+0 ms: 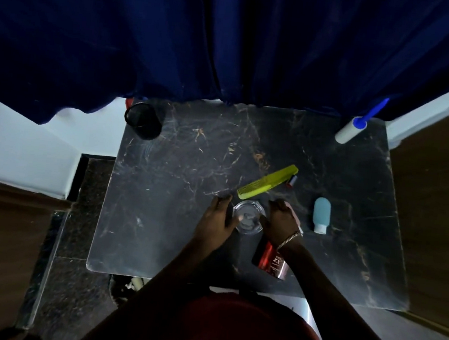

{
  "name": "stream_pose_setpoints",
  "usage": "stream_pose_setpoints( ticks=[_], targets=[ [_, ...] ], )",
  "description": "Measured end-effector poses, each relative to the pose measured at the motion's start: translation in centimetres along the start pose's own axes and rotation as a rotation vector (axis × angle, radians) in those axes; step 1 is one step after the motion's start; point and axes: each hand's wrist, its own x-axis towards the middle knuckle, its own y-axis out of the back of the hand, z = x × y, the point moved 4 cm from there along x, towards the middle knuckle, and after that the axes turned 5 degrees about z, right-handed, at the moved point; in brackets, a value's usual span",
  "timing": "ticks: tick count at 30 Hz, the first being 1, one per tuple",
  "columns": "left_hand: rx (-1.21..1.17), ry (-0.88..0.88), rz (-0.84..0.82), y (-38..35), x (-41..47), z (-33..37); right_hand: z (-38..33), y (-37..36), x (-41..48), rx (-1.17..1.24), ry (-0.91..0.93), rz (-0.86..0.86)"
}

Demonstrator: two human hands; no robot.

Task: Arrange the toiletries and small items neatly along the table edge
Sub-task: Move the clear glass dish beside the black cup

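Hands flank a clear glass dish point(248, 216) just right of the counter's point(157, 218) middle. The left hand point(218, 219) lies along the dish's left side, fingers stretched fairly straight toward the back and thumb at the rim, so it looks open and touching rather than gripping. The right hand point(281, 220) sits at the dish's right rim with its fingers curled. Whether it grips the dish, or anything else, I cannot tell. A bracelet point(289, 239) circles that wrist.

At the back left corner a black cup point(142, 121) stands upright, partly over the edge line. A yellow-green comb point(267, 182) lies at a slant just behind the dish, its near end close to the dish's rim. A small red and dark item point(293, 180) peeks out at the comb's far end, too small to name. A red can point(272, 260) lies on its side near the front edge, partly under the right wrist. A pink bottle point(295, 213) shows beside and under the right hand, mostly hidden. To its right, apart from the hand, a teal bottle point(321, 214) lies with its white cap toward the front. At the back right corner a white roller point(352, 129) with a blue handle leans against the blue curtain point(232, 32), which hangs along the back edge.
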Motion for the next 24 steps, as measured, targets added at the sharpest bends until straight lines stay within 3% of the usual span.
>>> stream_pose_setpoints(
  ticks=[9, 16, 24],
  targets=[
    [-0.008, 0.312, 0.100, -4.6, 0.7, 0.4, -1.0, -0.6, 0.3, -0.093, 0.040, -0.103],
    [-0.127, 0.379, 0.200, -4.9, 0.7, 0.3, -1.2, -1.1, 0.5, -0.086, 0.000, -0.106],
    [-0.198, 0.321, 0.299, -1.5, 0.4, -0.2, -3.0, -1.4, 0.7, -0.046, 0.004, -0.007]
  ],
)
